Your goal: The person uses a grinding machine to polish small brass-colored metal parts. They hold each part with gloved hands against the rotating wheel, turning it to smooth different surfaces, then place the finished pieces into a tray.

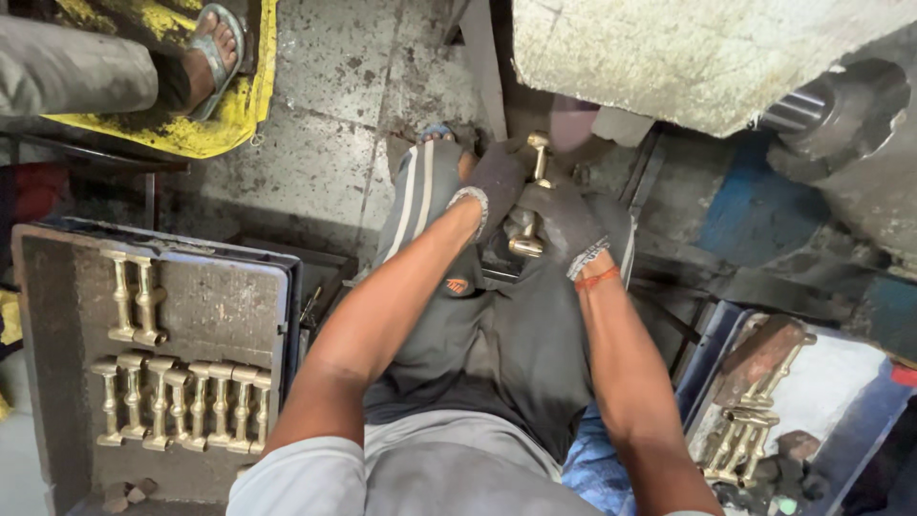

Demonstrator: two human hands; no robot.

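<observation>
A big pale concrete machine block [688, 53] is filling the frame from twelve to two o'clock, with a dark steel shaft end [841, 110] jutting out beneath it at two o'clock; below that, the stained concrete floor [325, 124] is spreading across the upper left, where another person's sandalled foot [212, 53] is resting on a yellow mat [191, 134] at eleven o'clock. At nine o'clock a large grey metal tray [220, 306] is carrying two rows of finished brass fittings [181, 401], lying side by side, while at four o'clock a blue-rimmed tray [860, 401] is holding a looser heap of brass fittings [750, 430] beside a rusty brown block [759, 354]. In the centre the person is sitting with dark shorts [497, 354] over the knees, both forearms reaching toward twelve o'clock. The left hand [492, 186], in a dark glove, is curling closed around the upper left side of a brass fitting [530, 225], and the right hand [568, 225], also gloved, is wrapping it from the right; the fingers of both are closing tightly on it. The fitting is standing nearly upright between the two palms, its knobbed top poking out above the fingers and its flared base showing just below them
</observation>
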